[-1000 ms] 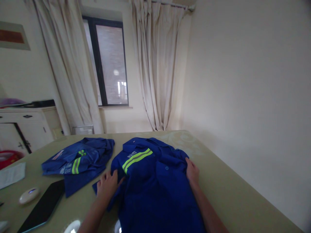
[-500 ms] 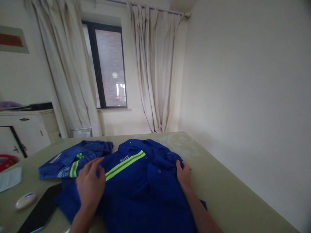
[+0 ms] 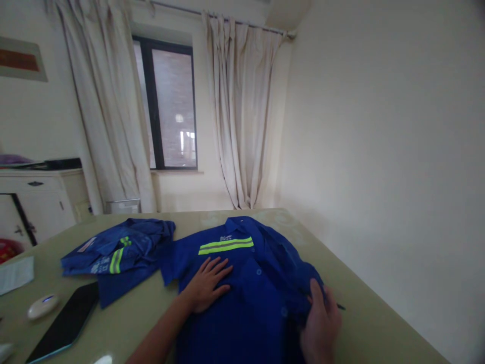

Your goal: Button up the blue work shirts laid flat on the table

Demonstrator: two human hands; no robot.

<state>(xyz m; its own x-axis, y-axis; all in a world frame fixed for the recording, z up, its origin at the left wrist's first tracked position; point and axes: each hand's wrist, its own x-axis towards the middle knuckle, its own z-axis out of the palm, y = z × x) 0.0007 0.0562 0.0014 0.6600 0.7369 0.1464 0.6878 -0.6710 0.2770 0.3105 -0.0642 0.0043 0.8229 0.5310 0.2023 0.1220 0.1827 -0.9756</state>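
A blue work shirt (image 3: 242, 283) with a yellow-green and grey reflective stripe lies spread on the table, its collar toward the far side. My left hand (image 3: 207, 285) rests flat on the front of it, just below the stripe, fingers spread. At the shirt's right side, my right hand (image 3: 322, 321) pinches the fabric between thumb and fingers. Part of that grip is hidden behind the hand. To the left lies a second blue garment (image 3: 140, 247), bunched up, with similar stripes and white lettering.
On the left of the green table (image 3: 359, 283) are a black phone-like slab (image 3: 66, 323), a white oval device (image 3: 43, 307) and a sheet of paper (image 3: 17, 275). A white cabinet (image 3: 41, 197) stands beyond. The wall (image 3: 379, 126) runs along the right.
My left hand has come down from the shirt's left shoulder area to lie flat on its front. My right hand has drawn the right side nearer and rightward, and the shirt has turned.
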